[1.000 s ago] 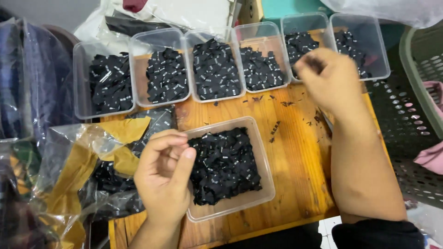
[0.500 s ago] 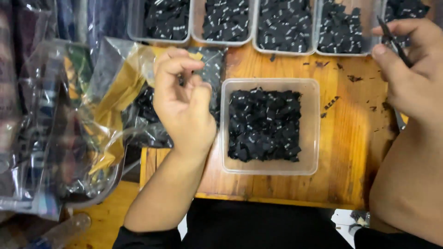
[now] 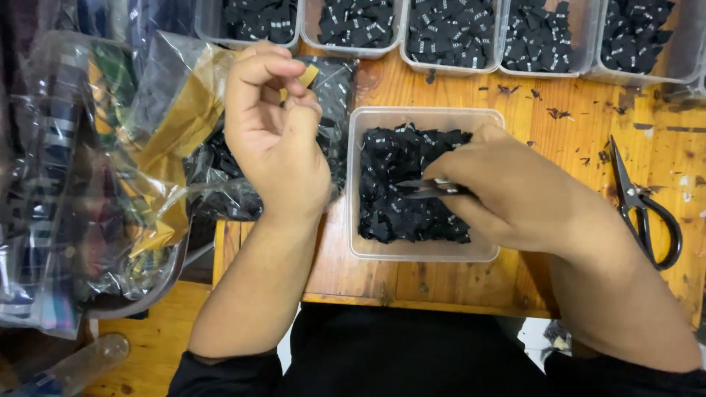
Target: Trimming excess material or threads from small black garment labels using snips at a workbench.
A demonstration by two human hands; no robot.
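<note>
The slim dark metal tweezers (image 3: 430,188) lie nearly level across the picture, their long axis running left to right, the pointed tips aimed left and the back end hidden inside the right hand (image 3: 515,192). That hand is closed around them, fingers pinching the shaft, and holds them over the clear rectangular plastic tub (image 3: 425,252) heaped with small black fabric labels (image 3: 401,158); the tips sit just above or on the pile. The left hand (image 3: 276,140) hangs beside the tub's left edge, fingers curled and thumb meeting the fingertips; whether anything is pinched there I cannot tell.

The tub stands on a worn orange-brown wooden worktop (image 3: 573,132) scattered with dark thread scraps. Black-handled scissors (image 3: 641,207) lie at the right, blades pointing away from the person. A row of similar clear tubs (image 3: 450,33) full of black labels lines the far edge. Crumpled clear plastic bags (image 3: 95,184) crowd the left side.
</note>
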